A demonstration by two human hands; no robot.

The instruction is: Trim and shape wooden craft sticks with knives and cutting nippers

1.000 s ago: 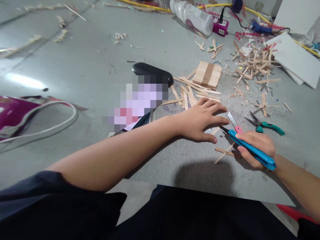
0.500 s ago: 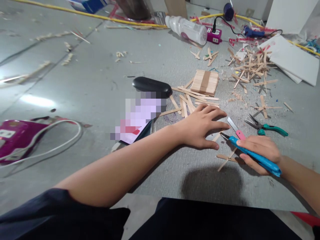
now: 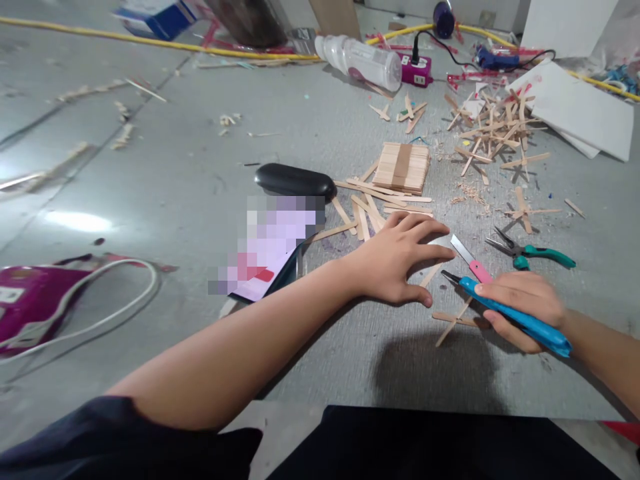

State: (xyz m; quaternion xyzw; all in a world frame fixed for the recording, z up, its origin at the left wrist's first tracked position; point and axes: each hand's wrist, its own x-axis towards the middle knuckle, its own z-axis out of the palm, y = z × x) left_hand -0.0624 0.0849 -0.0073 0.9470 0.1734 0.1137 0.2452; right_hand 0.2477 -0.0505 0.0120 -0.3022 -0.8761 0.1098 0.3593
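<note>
My left hand [image 3: 395,260] is spread palm down over the grey surface, its fingers apart and holding nothing. A thin wooden stick [image 3: 431,275] shows between its thumb and fingers. My right hand [image 3: 530,310] is closed round a blue-handled tool [image 3: 520,320] whose narrow dark tip points at the left hand. A pink craft knife [image 3: 479,271] with its blade out lies beside the right fingers, its rear end hidden; whether the hand touches it I cannot tell. Crossed wooden craft sticks [image 3: 457,320] lie just below the tool. Green-handled pliers [image 3: 540,253] rest open, right of the knife.
A banded bundle of craft sticks [image 3: 401,167] and loose sticks lie beyond my left hand. A pile of crossed sticks [image 3: 505,130] is at the back right. A phone [image 3: 280,250], black case [image 3: 295,181], plastic bottle [image 3: 360,61] and purple power socket [image 3: 416,70] are around.
The view has shifted slightly, so the far objects appear a little further left and the near left ones lower. Both hands keep nearly the same pose, and the blue tool stays in my right hand.
</note>
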